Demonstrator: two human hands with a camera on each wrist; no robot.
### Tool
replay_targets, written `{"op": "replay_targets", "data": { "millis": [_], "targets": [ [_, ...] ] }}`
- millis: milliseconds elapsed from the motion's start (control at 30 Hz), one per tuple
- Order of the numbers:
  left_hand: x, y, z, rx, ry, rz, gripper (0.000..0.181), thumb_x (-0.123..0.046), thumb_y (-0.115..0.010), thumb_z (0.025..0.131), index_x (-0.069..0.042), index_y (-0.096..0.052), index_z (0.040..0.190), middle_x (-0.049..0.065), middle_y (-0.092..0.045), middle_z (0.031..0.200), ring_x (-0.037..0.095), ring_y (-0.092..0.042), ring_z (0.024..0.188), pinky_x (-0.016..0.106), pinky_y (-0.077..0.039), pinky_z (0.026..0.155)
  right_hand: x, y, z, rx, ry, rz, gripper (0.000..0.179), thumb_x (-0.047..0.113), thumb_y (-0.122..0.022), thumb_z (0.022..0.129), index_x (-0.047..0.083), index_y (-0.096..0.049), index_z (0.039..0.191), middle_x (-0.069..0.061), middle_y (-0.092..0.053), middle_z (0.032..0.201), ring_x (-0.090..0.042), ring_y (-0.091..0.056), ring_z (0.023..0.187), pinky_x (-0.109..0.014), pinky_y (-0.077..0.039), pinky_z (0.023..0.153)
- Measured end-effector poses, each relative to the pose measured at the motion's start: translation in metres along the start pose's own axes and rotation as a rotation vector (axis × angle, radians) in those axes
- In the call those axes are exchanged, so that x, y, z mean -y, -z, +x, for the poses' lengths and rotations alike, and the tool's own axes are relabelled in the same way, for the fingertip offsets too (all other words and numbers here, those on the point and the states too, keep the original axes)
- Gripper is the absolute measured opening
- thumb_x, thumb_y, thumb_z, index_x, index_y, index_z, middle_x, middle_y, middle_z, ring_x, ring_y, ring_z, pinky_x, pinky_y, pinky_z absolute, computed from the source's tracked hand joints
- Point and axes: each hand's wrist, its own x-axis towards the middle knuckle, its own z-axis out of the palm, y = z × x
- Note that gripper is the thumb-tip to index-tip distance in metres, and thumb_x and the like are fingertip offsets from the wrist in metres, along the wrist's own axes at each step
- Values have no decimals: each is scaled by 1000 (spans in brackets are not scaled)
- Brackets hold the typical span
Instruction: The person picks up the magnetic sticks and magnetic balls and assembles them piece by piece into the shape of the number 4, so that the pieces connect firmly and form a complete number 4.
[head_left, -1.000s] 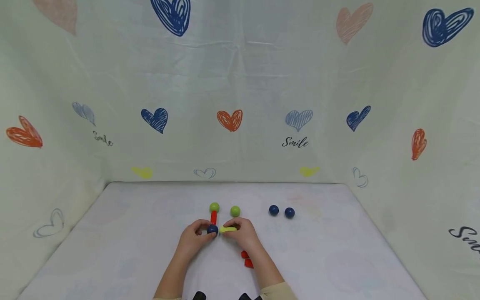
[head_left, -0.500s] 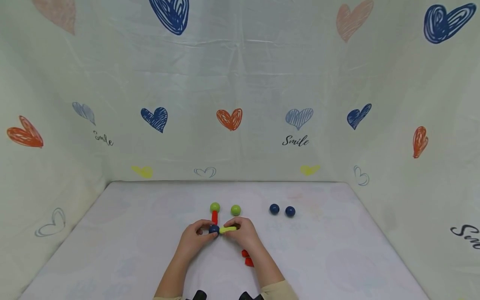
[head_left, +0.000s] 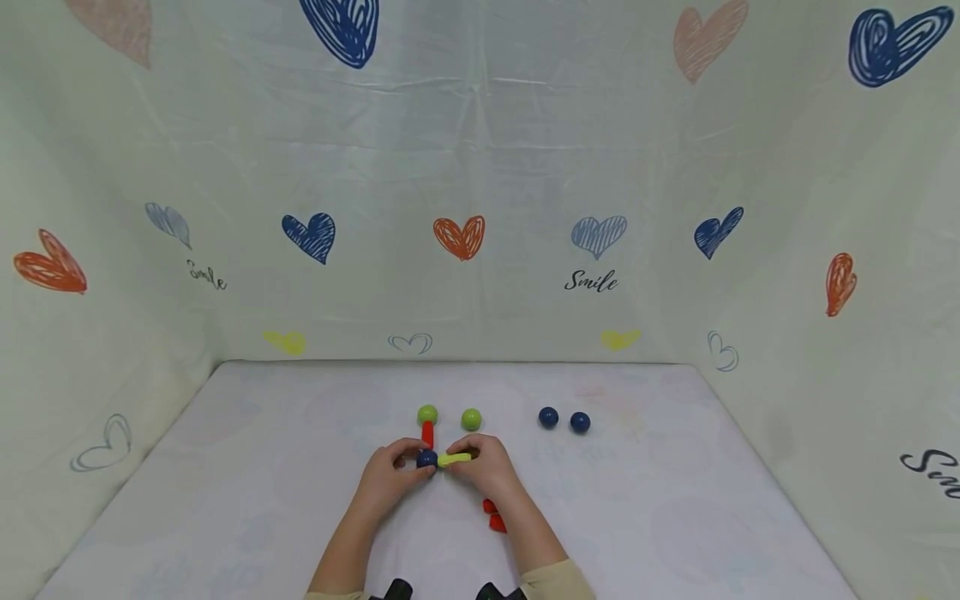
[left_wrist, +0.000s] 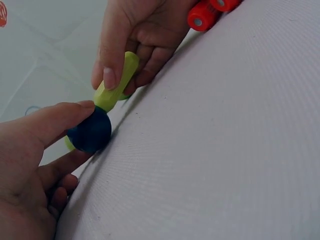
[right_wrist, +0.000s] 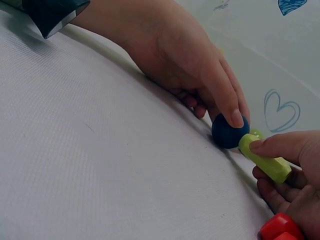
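My left hand [head_left: 386,479] pinches a dark blue ball [left_wrist: 91,131] between thumb and fingers, at the table surface. From the right, my right hand [head_left: 489,467] pinches a yellow-green faceted rod [right_wrist: 265,159], its end touching the ball. A red rod [head_left: 427,434] reaches from beside the blue ball to a light green ball [head_left: 427,414] behind it; fingers partly hide where rod and blue ball meet. Beside my right forearm lie two more red rods [left_wrist: 204,15], with silvery discs in their ends, partly covered by the arm in the head view.
Another light green ball [head_left: 471,419] stands behind my right hand. Two dark blue balls, the nearer one [head_left: 580,422] and its neighbour [head_left: 548,417], lie farther right on the white table [head_left: 675,500]. A heart-printed sheet [head_left: 517,317] hangs around the back and sides.
A second ago a small gap showed between the yellow-green rod and the blue ball; now they touch. Both hands otherwise stay nearly still, and the red rod with its green ball has shifted only slightly.
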Motion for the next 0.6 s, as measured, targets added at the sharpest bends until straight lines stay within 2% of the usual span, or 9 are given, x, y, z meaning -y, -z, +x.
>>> {"op": "replay_targets", "data": {
  "millis": [467, 600],
  "targets": [
    [1, 1, 1, 22, -56, 17, 34, -16, -82, 78, -14, -72, 110, 5, -67, 111, 25, -56, 103, 46, -47, 90, -1, -4, 1, 3, 15, 37, 16, 0, -79, 78, 7, -73, 91, 0, -66, 90, -16, -57, 83, -29, -52, 74],
    [0, 1, 0, 22, -49, 18, 32, -16, -82, 79, -14, -72, 110, 6, -67, 112, 27, -56, 104, 48, -47, 91, -1, -4, 1, 1, 21, 43, 17, 0, -79, 77, 7, -73, 92, 0, -66, 91, -15, -57, 82, -28, -52, 73]
  ]
}}
